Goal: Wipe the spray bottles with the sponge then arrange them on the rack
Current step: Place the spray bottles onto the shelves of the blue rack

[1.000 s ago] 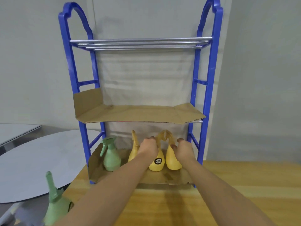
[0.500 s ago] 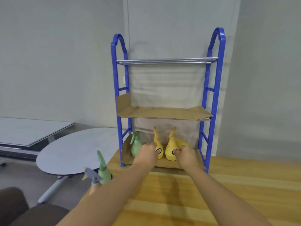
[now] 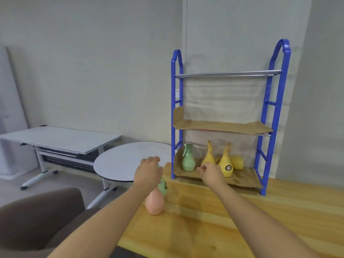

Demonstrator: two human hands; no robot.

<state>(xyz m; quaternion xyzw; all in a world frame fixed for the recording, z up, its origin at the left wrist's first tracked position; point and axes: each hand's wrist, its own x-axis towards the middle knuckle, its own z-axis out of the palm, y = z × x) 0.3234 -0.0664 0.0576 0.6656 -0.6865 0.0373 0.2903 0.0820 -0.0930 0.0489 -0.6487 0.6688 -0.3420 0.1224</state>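
Note:
The blue rack (image 3: pixel 267 108) stands on the wooden table (image 3: pixel 232 220) against the wall. Its cardboard-lined bottom shelf holds a green spray bottle (image 3: pixel 188 162), two upright yellow bottles (image 3: pixel 226 164) and a yellow one lying on its side (image 3: pixel 237 162). Near the table's left edge stand a pink bottle (image 3: pixel 154 202) and, behind it, a second green bottle (image 3: pixel 163 186). My left hand (image 3: pixel 149 173) covers that green bottle's head; its grip is hidden. My right hand (image 3: pixel 210 173) hovers, loosely curled and empty, before the bottom shelf. No sponge is in view.
The middle shelf carries a bare cardboard sheet (image 3: pixel 221 126), and the top shelf is metal bars (image 3: pixel 227 73). A round white table (image 3: pixel 128 161) and a rectangular white table (image 3: pixel 59 138) stand to the left. A brown seat (image 3: pixel 37 216) sits below them.
Both hands have drawn back from the yellow bottles on the bottom shelf. My left hand swung left onto the green bottle on the table. The view pulled back and turned left.

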